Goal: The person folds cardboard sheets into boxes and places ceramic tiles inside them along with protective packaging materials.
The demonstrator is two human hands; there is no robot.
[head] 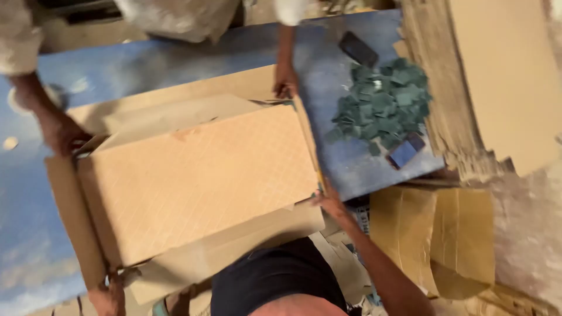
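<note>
A large open cardboard box (76, 222) lies on a blue table (175, 64), with a tan board with a diamond pattern (199, 181) lying flat in it. My left hand (108, 297) grips the box's near left corner by the end flap. At the near right corner, my right hand (329, 202) holds the box edge where the long flap (234, 243) folds out. Across the table another person's two hands hold the far side, one (285, 82) at the far right corner and one (58, 131) at the far left.
A heap of small dark green square pieces (383, 105) lies on the table right of the box, with a dark phone (358, 48) behind it and another (405, 151) in front. Stacked flat cardboard sheets (486, 88) fill the right side; more cardboard (451, 234) lies below.
</note>
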